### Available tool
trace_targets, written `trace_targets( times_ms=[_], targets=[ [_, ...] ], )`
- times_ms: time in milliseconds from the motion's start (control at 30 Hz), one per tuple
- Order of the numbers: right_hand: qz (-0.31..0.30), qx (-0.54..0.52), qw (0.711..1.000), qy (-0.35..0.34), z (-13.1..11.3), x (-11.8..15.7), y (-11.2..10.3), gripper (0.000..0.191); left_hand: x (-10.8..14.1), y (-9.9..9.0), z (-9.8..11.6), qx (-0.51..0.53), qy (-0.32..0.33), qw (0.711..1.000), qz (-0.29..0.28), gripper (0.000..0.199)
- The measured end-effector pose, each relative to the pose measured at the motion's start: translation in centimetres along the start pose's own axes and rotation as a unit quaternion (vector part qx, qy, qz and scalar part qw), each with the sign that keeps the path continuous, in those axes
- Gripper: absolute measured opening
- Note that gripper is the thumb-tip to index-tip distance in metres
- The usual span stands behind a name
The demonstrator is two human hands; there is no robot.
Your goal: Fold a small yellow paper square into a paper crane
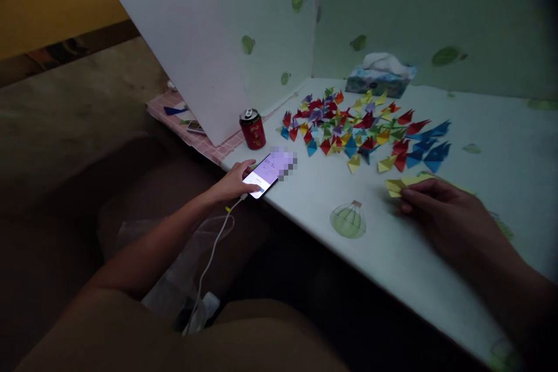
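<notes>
My left hand (233,183) rests at the table's near-left edge, its thumb touching the lit screen of a phone (267,175) that lies flat with a white cable (213,250) plugged into it. On the right, my right hand (440,206) lies on the table, fingers curled over a folded yellow paper piece (399,185). Beyond both hands a spread of several small folded paper pieces (364,128) in red, blue, yellow, green and purple covers the middle of the pale table (392,244).
A red drink can (252,128) stands by the table's left edge next to a leaning white board (183,29). A tissue box (380,77) sits at the back against the leaf-patterned wall. A pink tiled mat (204,145) with small items lies left of the table.
</notes>
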State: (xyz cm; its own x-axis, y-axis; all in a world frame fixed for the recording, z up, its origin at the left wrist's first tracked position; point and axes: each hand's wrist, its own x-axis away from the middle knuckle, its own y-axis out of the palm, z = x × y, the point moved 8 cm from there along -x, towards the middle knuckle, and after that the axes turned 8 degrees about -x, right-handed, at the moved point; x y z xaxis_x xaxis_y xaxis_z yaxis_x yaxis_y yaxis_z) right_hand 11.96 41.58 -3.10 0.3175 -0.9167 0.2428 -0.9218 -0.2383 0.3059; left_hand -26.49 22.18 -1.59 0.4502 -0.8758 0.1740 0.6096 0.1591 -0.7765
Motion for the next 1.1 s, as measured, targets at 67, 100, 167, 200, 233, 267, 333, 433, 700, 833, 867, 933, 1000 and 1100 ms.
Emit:
trace_targets(
  times_ms=[67,100,167,200,233,267,333,433,700,833,867,933,1000,1100],
  targets=[
    [-0.004,-0.001,1.0,0.0,0.1,0.0,0.1,0.033,-0.1,0.0,-0.1,0.015,-0.015,1.0,-0.007,0.093],
    [-0.005,0.0,1.0,-0.001,0.1,-0.1,0.1,0.033,-0.1,0.0,-0.1,0.024,-0.023,0.999,-0.009,0.091],
    [-0.007,0.002,1.0,-0.002,0.1,-0.2,0.1,0.033,-0.2,-0.1,0.0,0.036,-0.035,0.999,-0.005,0.087],
    [-0.009,0.001,1.0,-0.002,0.2,-0.3,0.0,0.033,-0.2,-0.2,0.0,0.037,-0.037,0.999,-0.003,0.085],
    [-0.011,-0.001,1.0,-0.001,0.2,-0.3,0.0,0.033,-0.2,-0.4,0.1,0.033,-0.037,0.999,0.001,0.084],
    [-0.014,-0.003,1.0,0.0,0.3,-0.4,0.0,0.034,-0.2,-0.5,0.3,0.026,-0.034,0.999,0.004,0.082],
    [-0.018,-0.006,1.0,0.002,0.4,-0.5,-0.1,0.035,-0.3,-0.8,0.5,0.004,-0.027,1.0,0.009,0.078],
    [-0.019,-0.007,1.0,-0.001,0.3,-0.5,-0.1,0.036,-0.8,-1.4,1.0,-0.026,-0.007,0.999,0.026,0.07],
    [-0.019,-0.009,1.0,-0.004,0.3,-0.4,0.1,0.037,-2.5,-1.3,1.4,0.05,-0.034,0.998,0.02,0.057],
    [-0.011,-0.006,1.0,0.002,0.4,-0.5,-0.1,0.038,-2.7,-1.1,1.7,0.094,-0.041,0.995,0.01,0.052],
    [-0.011,-0.006,1.0,0.003,0.4,-0.5,-0.1,0.038,-2.8,-1.1,1.7,0.102,-0.041,0.994,0.007,0.051],
    [-0.008,-0.006,1.0,0.003,0.4,-0.5,-0.2,0.037,-3.0,-1.0,1.7,0.112,-0.044,0.993,0.003,0.05],
    [-0.007,-0.006,1.0,0.003,0.4,-0.5,-0.2,0.036,-3.3,-0.9,1.7,0.11,-0.046,0.993,0.001,0.05],
    [-0.01,-0.007,1.0,0.004,0.5,-0.6,-0.1,0.036,-3.8,-0.9,2.0,0.09,-0.036,0.995,0.009,0.046]
  ],
)
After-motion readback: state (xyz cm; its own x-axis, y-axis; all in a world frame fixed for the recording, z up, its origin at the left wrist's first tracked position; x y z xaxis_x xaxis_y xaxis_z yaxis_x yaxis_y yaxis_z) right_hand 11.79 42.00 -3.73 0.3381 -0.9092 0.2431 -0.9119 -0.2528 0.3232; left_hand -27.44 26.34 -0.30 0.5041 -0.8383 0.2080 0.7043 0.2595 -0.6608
